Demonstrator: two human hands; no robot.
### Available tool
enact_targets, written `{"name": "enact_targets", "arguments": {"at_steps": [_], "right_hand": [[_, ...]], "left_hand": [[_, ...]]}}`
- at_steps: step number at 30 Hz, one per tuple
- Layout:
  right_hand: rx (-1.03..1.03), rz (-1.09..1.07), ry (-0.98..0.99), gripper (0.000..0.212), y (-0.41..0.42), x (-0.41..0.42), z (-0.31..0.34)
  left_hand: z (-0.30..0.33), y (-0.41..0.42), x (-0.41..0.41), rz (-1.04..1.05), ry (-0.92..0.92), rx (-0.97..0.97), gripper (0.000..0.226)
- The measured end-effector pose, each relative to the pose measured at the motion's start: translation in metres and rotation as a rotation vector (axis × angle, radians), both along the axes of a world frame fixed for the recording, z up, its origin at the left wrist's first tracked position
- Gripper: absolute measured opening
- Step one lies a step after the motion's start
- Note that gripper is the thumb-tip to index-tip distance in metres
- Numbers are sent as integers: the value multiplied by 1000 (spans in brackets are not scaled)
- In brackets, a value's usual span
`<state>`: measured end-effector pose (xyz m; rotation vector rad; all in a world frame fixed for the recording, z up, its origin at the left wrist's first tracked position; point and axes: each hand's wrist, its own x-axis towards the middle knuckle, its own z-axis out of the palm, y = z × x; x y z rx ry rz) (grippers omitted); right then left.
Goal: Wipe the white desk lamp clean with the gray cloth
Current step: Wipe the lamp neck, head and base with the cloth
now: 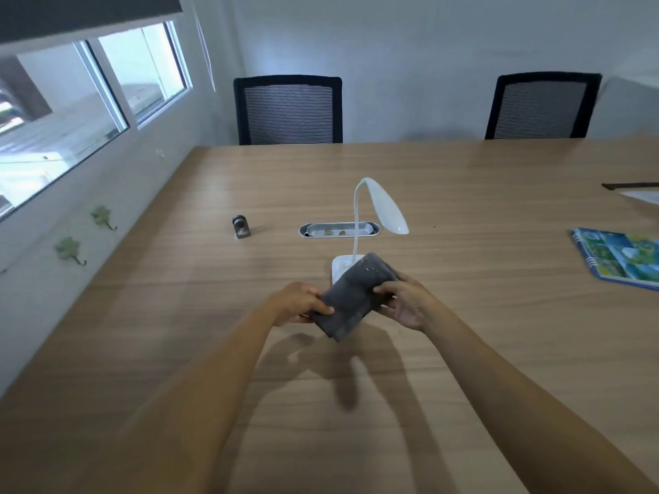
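Both hands are up over the middle of the wooden bench point(463, 351), and the gray cloth point(353, 297) is stretched between them, folded into a thick pad and held clear of the surface. The left hand point(301, 304) pinches the cloth's near left edge, fingers point(322, 310) clamped over the top. The right hand point(404, 301) grips the opposite side, its fingers curled around the fold. Just behind the cloth stands the white desk lamp point(387, 208), its flat base partly hidden by the fabric, its thin neck rising and bending over to the right, with the head drooping down. Beyond the lamp, a metal cable tray point(338, 229) is sunk into the bench. To its left sits a small gray gadget point(241, 226). A colourful spiral notebook point(620, 256) lies at the right edge. Two black mesh chairs point(289, 110) wait along the far edge.
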<state>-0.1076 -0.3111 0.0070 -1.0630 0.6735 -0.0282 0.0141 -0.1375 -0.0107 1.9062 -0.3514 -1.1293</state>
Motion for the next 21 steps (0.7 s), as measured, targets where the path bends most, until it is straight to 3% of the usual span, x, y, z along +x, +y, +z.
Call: {"name": "enact_targets", "arguments": {"at_steps": [4,11,15,18,21], "right_hand": [[32,-2,-1,41,5,2,-4],[119,74,20,29,22,12,-13],[73,101,26,21,23,18,-21],[-176,58,112,23,9,23,-35],[-731,56,221,36,-13,24,-50]], "left_hand": [[4,8,3,13,-22,36,18],[8,17,2,-6,112,-49,17],[0,23,8,70,53,-35,14],[-5,26,21,150,-35,-4,17],[-9,23,33,189,-184,-20,12]]}}
